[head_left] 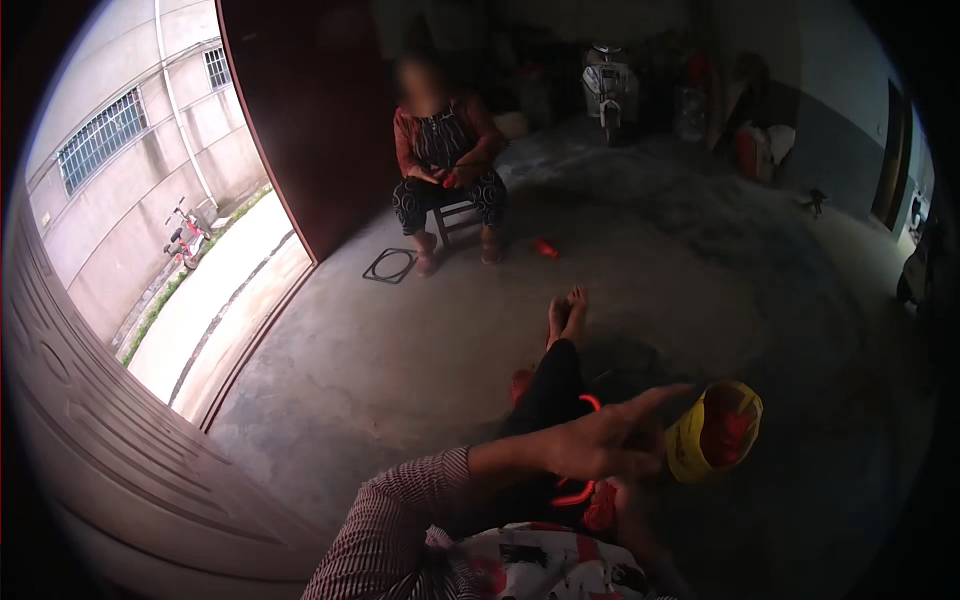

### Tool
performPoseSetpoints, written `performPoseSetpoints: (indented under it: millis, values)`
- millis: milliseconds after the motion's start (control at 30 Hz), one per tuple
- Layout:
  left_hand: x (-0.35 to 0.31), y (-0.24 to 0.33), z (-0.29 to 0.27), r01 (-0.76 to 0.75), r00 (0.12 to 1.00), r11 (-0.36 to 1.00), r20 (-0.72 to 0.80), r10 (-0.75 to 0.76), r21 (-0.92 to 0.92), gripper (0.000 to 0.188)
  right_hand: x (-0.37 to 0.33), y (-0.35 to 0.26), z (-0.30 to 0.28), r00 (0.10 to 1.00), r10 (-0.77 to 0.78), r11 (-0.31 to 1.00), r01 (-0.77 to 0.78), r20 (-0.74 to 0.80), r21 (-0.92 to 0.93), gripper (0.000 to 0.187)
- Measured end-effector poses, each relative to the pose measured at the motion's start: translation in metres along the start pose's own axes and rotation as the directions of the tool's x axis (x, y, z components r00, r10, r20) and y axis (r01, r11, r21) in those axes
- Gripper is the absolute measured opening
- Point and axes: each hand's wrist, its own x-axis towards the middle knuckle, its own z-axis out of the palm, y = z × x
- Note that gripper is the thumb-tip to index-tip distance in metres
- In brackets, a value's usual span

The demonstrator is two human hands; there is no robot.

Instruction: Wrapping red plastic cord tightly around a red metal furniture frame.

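Note:
My left hand (610, 437), at the end of an arm in a striped sleeve, reaches right across my lap. Its index finger is stretched out beside a yellow, open-topped container (688, 447), apart from the other fingers. Red material (728, 428) lies inside the container; its kind is too dark to make out. Below, my right hand (624, 502) is mostly in shadow and partly hidden by the left. It closes around a crumpled red piece (600, 508). Red cord-like loops (574, 496) show beside it, over my dark trouser leg.
Across the floor, another person (447, 150) sits on a low stool (457, 217), handling something red. A red piece (546, 248) and a square frame (390, 265) lie on the floor. An open doorway is left, beside a dark door (305, 120). A scooter (608, 92) stands behind.

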Motion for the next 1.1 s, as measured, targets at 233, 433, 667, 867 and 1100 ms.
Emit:
performPoseSetpoints:
  millis: [233,433,667,867,1100]
  values:
    - [0.006,-0.008,-0.035,-0.153,0.733,0.946,-0.675,-0.085,-0.286,0.075,-0.002,-0.019,0.012,0.964,0.259,0.959,-0.263,-0.055,-0.108,0.013]
    - [0.012,-0.006,0.003,-0.348,0.934,0.782,0.119,0.337,0.517,0.084,-0.01,-0.019,0.01,0.949,-0.209,0.83,0.299,0.235,-0.47,0.014]
    - [0.016,0.005,0.004,-0.159,0.864,0.92,-0.4,0.306,0.359,0.085,0.002,-0.01,0.008,0.988,0.101,0.993,-0.108,0.114,0.053,0.018]
    - [0.008,-0.013,0.018,-0.246,0.81,0.912,-0.447,0.379,0.327,0.087,-0.005,-0.016,0.007,0.978,0.192,0.963,-0.171,0.083,-0.207,0.025]
    - [-0.009,-0.027,0.035,-0.566,0.799,0.368,0.38,0.466,0.738,0.089,-0.014,-0.012,0.001,0.977,-0.026,0.98,0.067,0.211,-0.188,0.027]
